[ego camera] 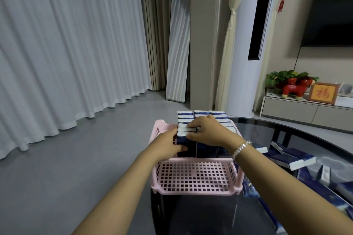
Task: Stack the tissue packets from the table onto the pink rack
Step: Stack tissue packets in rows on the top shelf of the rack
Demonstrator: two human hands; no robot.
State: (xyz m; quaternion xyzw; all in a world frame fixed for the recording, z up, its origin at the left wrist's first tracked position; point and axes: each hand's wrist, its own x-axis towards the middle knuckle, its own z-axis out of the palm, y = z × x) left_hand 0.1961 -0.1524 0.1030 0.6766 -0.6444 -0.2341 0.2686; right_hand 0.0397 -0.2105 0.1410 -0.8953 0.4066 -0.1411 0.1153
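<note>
- I have both hands on the block of tissue packets (206,120) that stands on the far part of the pink rack (196,175). My left hand (168,144) lies against the block's left face, fingers curled round the front corner of the nearest left packet. My right hand (207,129) lies over the top, fingers bent down onto the white edges of the packets, thumb on the front face.
- I cannot tell whether the right hand pinches one packet or only presses the row square; the fingertips are partly hidden by the packets.
- I judge the packets light and soft: film-wrapped tissue that gives under pressure. The wrap looks glossy, so probably slippery. Nothing fragile, though a hard squeeze would dent them.
- I would take one across its two broad blue faces, thumb on one side and fingers on the other, not by the narrow white ends, where the film may slide.
- On the rack, the packets stand on edge in about three columns side by side, several deep, white edges up. The near half of the perforated tray shows bare.
- More loose packets (292,160) lie scattered on the dark glass table (315,135) to my right, tilted and overlapping, some partly under my right forearm.
- I judge the stacking well along but unfinished, with room left at the front of the tray.
</note>
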